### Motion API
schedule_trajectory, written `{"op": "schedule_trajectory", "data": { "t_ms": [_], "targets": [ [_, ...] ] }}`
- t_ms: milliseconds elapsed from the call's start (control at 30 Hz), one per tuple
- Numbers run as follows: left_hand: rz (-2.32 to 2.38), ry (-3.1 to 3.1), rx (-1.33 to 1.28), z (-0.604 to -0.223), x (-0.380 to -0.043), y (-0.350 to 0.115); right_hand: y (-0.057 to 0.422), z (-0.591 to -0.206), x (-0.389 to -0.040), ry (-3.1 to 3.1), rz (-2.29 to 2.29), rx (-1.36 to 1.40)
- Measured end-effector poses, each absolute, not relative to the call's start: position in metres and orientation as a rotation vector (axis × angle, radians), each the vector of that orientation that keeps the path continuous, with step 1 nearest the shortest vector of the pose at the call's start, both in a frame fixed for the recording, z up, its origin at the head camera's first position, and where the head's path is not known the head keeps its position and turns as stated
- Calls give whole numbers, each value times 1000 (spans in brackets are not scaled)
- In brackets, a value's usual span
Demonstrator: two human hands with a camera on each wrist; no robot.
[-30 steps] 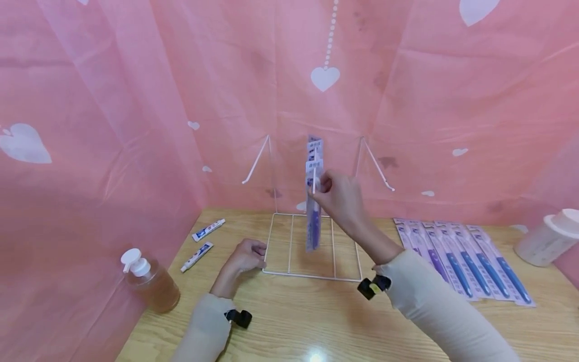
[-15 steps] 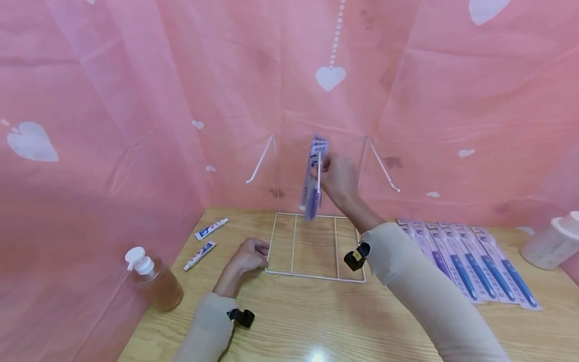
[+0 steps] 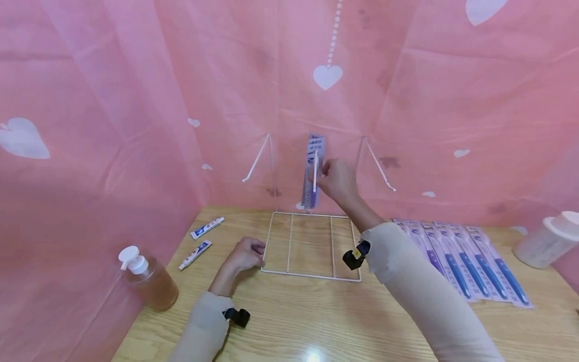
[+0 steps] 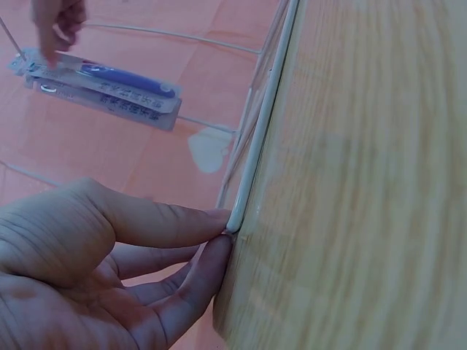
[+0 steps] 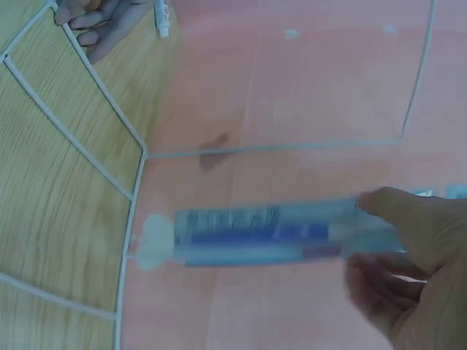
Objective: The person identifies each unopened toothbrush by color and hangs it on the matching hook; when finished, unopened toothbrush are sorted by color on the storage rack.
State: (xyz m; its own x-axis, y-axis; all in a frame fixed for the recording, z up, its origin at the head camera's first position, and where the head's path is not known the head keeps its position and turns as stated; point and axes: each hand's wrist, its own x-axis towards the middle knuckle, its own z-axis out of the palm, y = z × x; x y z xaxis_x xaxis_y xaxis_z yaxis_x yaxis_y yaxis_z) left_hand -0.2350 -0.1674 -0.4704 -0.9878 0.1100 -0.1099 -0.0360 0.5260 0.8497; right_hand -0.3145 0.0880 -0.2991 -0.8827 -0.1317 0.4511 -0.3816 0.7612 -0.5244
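My left hand (image 3: 244, 255) pinches the front left corner of a white wire rack (image 3: 312, 276), thumb and fingertips around the wire in the left wrist view. On the rack's middle hook (image 3: 314, 176) hang several packaged toothbrushes, one behind another. My right hand (image 3: 338, 180) holds the front packaged toothbrush (image 5: 255, 232), purple-handled, near its top, with thumb and fingers at its edges. The hook's rod passes in front of this package in the head view. Packages behind it are mostly hidden. Two side hooks, left (image 3: 256, 158) and right (image 3: 379, 165), carry nothing.
A row of packaged toothbrushes (image 3: 468, 266), blue and purple, lies on the table at right. Beside it stands a white cylindrical container (image 3: 538, 245). At left are two small toothpaste tubes, a farther tube (image 3: 207, 228) and a nearer tube (image 3: 195, 255), and a pump bottle (image 3: 154, 286).
My right hand has pushed the packaged toothbrush back along the middle hook, toward the packages behind, and the rod now shows in front of it. The left hand has stayed at the rack's corner.
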Motion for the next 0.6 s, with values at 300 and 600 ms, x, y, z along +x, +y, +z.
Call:
{"op": "schedule_trajectory", "data": {
  "t_ms": [300,600],
  "targets": [
    [1481,2570,29,-471,-235,-165,168,-325,-318,-2953,747,389],
    [1462,2607,12,-466,-232,-169,254,-372,-316,-3026,628,209]
  ]
}}
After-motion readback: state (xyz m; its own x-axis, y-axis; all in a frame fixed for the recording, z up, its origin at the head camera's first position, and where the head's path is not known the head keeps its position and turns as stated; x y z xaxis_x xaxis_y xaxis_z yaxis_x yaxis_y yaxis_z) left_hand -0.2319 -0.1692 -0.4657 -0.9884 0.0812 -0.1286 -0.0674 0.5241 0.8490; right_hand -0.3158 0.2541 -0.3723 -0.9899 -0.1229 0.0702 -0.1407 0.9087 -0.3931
